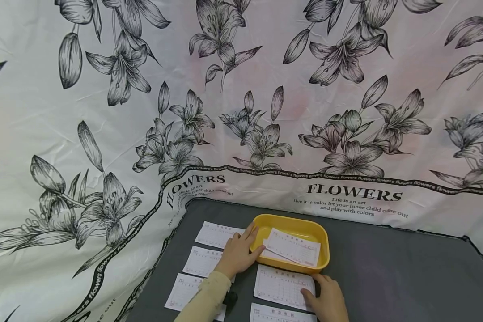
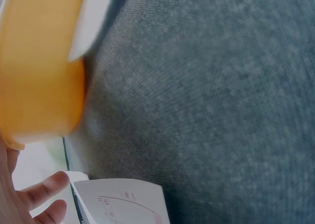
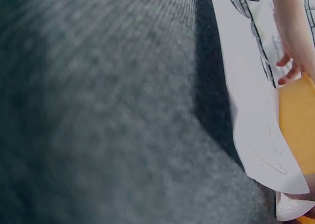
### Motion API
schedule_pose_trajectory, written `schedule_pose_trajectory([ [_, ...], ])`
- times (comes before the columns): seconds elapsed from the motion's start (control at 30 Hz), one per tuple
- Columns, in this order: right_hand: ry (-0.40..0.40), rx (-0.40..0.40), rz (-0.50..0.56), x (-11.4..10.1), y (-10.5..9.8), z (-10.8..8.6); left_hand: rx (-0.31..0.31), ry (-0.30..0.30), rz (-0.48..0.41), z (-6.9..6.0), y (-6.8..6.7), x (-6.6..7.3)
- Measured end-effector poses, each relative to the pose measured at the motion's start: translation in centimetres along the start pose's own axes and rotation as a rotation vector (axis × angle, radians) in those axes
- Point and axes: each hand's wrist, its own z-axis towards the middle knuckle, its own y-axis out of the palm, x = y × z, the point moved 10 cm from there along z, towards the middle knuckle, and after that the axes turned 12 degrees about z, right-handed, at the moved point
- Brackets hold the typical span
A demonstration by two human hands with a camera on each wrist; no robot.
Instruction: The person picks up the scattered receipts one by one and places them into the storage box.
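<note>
My left hand (image 1: 238,251) holds the left rim of a yellow plastic tray (image 1: 325,243), thumb over the inside and a finger against its outer wall. Two other fingers stick out loosely in the left wrist view. Inside the tray lie overlapping printed paper forms (image 1: 295,247). Just below the tray, my right hand (image 1: 329,298) pinches the right edge of a paper form (image 1: 279,286), thumb on top. In the right wrist view that form (image 3: 261,135) is bent and its edge stands off the table.
Three paper forms lie in a column at left: top (image 1: 215,235), middle (image 1: 199,260), bottom (image 1: 182,290), the lower two partly behind my left arm. Another form (image 1: 279,313) lies at the front edge. A grey cloth (image 1: 406,268) covers the table; a flowered curtain (image 1: 265,188) hangs behind.
</note>
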Motion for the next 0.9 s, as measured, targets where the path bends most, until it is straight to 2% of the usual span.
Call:
schedule_pose_trajectory([
  [0.13,0.012,0.016,0.015,-0.1,-0.2,0.0,0.009,0.011,0.012,-0.1,-0.2,0.1],
  [0.3,0.017,0.035,-0.021,-0.3,-0.5,0.1,0.003,0.015,0.016,-0.2,-0.2,0.1],
  [0.63,-0.072,0.081,-0.055,-1.2,-1.3,0.0,0.005,0.020,0.025,-0.1,-0.2,0.0],
  [0.73,-0.083,0.072,-0.035,-1.3,-1.3,-0.1,0.003,0.023,0.027,-0.1,-0.1,0.0],
  [0.9,-0.065,0.054,0.060,-0.9,-1.3,-0.1,0.008,0.030,0.024,-0.1,-0.2,0.1],
])
